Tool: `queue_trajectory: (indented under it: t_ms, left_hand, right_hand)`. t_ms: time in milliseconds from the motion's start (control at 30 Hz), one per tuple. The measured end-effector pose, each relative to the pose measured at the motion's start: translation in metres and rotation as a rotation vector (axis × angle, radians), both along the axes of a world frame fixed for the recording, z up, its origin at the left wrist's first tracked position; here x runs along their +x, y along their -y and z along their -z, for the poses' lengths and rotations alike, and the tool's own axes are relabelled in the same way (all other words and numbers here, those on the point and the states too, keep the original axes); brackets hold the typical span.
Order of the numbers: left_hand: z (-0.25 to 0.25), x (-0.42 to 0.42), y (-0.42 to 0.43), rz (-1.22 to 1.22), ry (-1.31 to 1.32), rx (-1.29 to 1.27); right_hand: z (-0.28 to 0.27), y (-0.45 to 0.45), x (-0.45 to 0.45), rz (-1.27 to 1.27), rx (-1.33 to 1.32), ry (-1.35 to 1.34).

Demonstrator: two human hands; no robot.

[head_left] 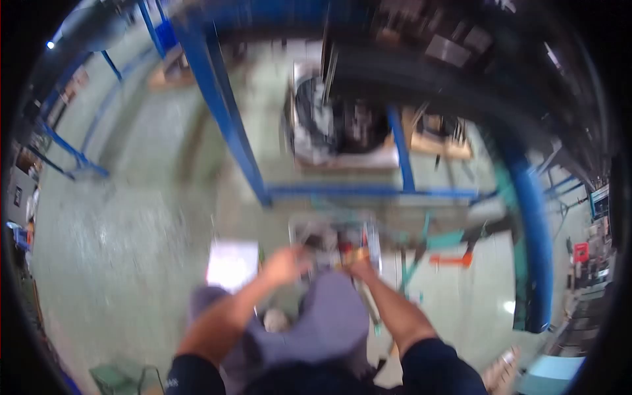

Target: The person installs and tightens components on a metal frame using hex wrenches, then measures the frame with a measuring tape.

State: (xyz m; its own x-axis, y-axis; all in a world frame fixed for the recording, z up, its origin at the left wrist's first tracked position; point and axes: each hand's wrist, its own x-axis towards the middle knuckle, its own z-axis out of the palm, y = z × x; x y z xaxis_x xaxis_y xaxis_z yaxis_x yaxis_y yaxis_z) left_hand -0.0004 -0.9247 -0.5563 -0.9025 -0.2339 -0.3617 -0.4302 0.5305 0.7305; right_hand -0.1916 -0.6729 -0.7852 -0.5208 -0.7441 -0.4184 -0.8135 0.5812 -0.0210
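A clear-sided bin (376,245) of mixed items stands on the floor in front of my knees. My left hand (288,264) is at the bin's near left side, its fingers smeared by motion. Over the near right part of the bin, my right hand (357,265) looks closed around something with a yellowish part, too blurred to name. Red and dark items lie in the bin close to that hand. To the left of my left hand is a bright white rectangular sheet or panel (232,264), low down beside my knee.
A blue metal frame (230,128) rises ahead, with a low crossbar beyond the bin. Black coiled material (316,108) sits on a pallet behind it. An orange tool-like item (451,260) and a thick blue post (532,243) are at the right. A green stool (115,380) stands lower left.
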Motion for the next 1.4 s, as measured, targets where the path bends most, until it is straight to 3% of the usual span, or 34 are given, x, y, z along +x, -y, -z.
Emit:
queue_trajectory:
  t_ms: [33, 67, 133, 233, 300, 367, 400, 467, 533, 633, 700, 800, 867, 933, 967, 1033, 1100, 1167, 1300, 1400]
  left_hand:
    - [-0.019, -0.005, 0.001, -0.008, 0.068, 0.112]
    - [-0.014, -0.009, -0.002, -0.029, 0.000, 0.108]
    - [-0.052, -0.023, -0.008, -0.051, 0.008, 0.196]
    - [-0.041, -0.049, -0.017, -0.141, -0.057, 0.305]
    - [-0.098, -0.062, -0.028, -0.202, 0.012, 0.418]
    - [-0.127, -0.065, -0.039, -0.263, 0.102, 0.538]
    - [-0.134, -0.067, -0.043, -0.222, -0.030, 0.643]
    - [-0.150, -0.063, -0.049, -0.179, -0.224, 0.710]
    - [-0.147, -0.064, -0.046, -0.124, -0.438, 0.711]
    - [-0.208, -0.047, -0.036, -0.086, -0.413, 0.958]
    - [-0.242, -0.041, -0.030, 0.020, -0.419, 0.891]
    - [-0.282, -0.039, -0.031, 0.123, -0.547, 0.811]
    - [-0.299, -0.039, -0.027, 0.141, -0.595, 0.787]
    - [-0.327, -0.030, -0.024, 0.315, -0.780, 0.081]
    - [-0.339, -0.028, -0.028, 0.319, -0.787, 0.073]
    - [-0.356, -0.025, -0.037, 0.298, -0.949, -0.368]
    - [-0.368, -0.023, -0.034, 0.271, -0.932, -0.297]
    - [-0.384, -0.014, -0.031, 0.235, -0.884, -0.382]
    - [-0.398, -0.007, -0.022, 0.214, -0.803, -0.227]
    - [-0.411, -0.001, -0.015, 0.264, -0.754, -0.371]
  right_hand:
    - [-0.077, 0.004, 0.015, 0.155, -0.100, 0.086]
    - [-0.144, 0.019, 0.010, 0.441, 0.079, 0.324]
    - [-0.218, 0.031, 0.003, 0.585, 0.048, 0.500]
    - [-0.274, 0.036, 0.001, 0.573, -0.139, 0.493]
    - [-0.331, 0.041, 0.020, 0.568, -0.321, 0.413]
    - [-0.358, 0.039, 0.036, 0.324, -0.678, 0.182]
    - [-0.374, 0.042, 0.043, 0.332, -0.684, 0.179]
    - [-0.403, 0.042, 0.059, 0.154, -0.843, -0.211]
    - [-0.430, 0.034, 0.061, 0.139, -0.939, -0.190]
    - [-0.486, 0.027, 0.075, 0.246, -1.137, 0.015]
    - [-0.521, 0.022, 0.077, 0.235, -1.161, 0.282]
    - [-0.522, 0.028, 0.065, 0.168, -1.370, 0.940]
    - [-0.542, 0.030, 0.064, 0.210, -1.353, 0.915]
    - [-0.562, 0.032, 0.068, 0.219, -1.372, 0.895]
    - [-0.569, 0.034, 0.070, 0.211, -1.379, 0.889]
    - [-0.579, 0.038, 0.074, 0.185, -1.394, 0.860]
    - [-0.593, 0.042, 0.075, 0.187, -1.371, 0.920]
    - [-0.601, 0.047, 0.066, 0.173, -1.342, 1.034]
    - [-0.615, 0.065, 0.064, 0.101, -1.306, 1.008]
    - [-0.625, 0.080, 0.066, 0.122, -1.320, 1.134]
